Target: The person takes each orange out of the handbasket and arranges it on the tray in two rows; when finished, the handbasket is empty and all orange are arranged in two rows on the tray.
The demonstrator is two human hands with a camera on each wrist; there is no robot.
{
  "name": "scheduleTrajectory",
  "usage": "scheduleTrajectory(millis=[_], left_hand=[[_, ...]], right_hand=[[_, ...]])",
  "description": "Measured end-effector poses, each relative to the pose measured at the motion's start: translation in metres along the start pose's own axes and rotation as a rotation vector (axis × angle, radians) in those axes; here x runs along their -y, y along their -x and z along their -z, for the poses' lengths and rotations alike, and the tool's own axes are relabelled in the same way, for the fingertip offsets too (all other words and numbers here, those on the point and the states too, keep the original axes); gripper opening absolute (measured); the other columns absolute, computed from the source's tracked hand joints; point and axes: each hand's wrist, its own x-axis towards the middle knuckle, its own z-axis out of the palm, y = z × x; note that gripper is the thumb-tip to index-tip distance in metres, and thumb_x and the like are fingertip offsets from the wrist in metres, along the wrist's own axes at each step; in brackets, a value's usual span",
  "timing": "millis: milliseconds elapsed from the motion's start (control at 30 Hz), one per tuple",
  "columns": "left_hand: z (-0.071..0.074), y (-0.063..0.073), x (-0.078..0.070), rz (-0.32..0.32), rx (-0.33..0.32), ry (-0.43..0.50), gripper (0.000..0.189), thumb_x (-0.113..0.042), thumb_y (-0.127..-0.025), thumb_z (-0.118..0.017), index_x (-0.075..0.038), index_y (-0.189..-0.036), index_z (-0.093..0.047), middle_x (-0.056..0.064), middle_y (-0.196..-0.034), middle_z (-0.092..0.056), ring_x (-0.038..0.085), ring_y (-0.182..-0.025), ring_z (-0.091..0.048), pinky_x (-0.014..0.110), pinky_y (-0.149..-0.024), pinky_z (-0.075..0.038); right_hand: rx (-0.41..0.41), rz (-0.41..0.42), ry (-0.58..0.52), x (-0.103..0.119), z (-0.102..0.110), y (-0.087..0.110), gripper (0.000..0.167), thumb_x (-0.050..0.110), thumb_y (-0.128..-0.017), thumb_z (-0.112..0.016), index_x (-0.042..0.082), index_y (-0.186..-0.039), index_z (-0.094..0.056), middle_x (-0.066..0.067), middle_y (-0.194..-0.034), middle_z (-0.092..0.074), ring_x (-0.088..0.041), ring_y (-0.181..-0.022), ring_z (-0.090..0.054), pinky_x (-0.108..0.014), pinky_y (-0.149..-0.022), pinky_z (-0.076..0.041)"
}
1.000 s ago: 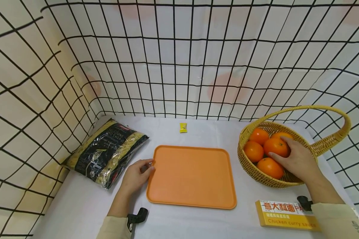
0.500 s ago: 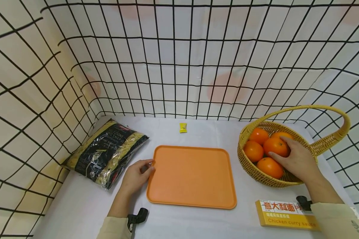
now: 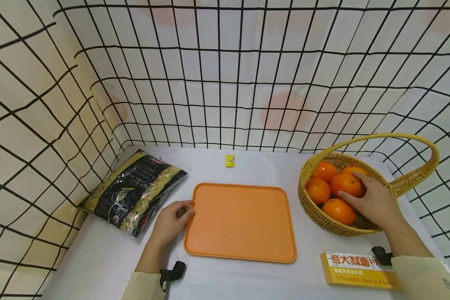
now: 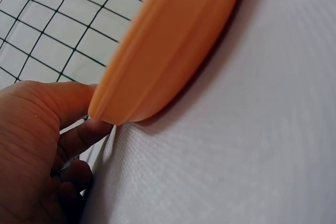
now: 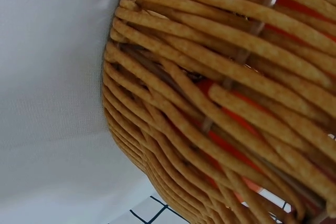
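- With right hand [image 3: 376, 202], holding an orange [image 3: 344, 184] in the basket [image 3: 310, 209], near the far right corner of the table [image 3: 255, 279].
- With left hand [image 3: 170, 221], touching the left edge of the tray [image 3: 241, 223]; unclear whether pinching.

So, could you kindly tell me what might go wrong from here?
The right grip holds an orange nestled among other oranges, so lifting it might set those rolling. The handle of the basket rises close beside that grip and could get bumped. The left grip touches the edge of the tray, so an accidental push might shift it.
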Motion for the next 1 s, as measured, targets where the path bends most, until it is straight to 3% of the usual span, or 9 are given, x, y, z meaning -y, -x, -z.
scheduleTrajectory(millis=[467,1000], left_hand=[[0.0,0.001,-0.001,0.021,0.013,-0.005,0.033,-0.023,-0.092,-0.076,-0.018,-0.124,-0.074,-0.002,-0.095,-0.069,0.01,-0.077,-0.053,0.024,-0.071,-0.043],[0.0,0.0,0.0,0.025,0.014,-0.006,0.033,-0.023,-0.092,-0.077,-0.019,-0.124,-0.074,-0.002,-0.095,-0.069,0.011,-0.078,-0.053,0.025,-0.071,-0.043]], right_hand=[[-0.075,0.001,-0.036,0.01,0.009,0.01,0.095,0.058,-0.092,-0.067,0.003,-0.159,-0.028,-0.039,-0.146,-0.039,-0.057,-0.123,-0.041,-0.076,-0.095,-0.037],[-0.129,0.023,-0.092,0.03,0.017,0.031,0.092,0.053,-0.091,-0.071,0.012,-0.161,-0.028,-0.032,-0.158,-0.03,-0.055,-0.124,-0.04,-0.076,-0.093,-0.039]])
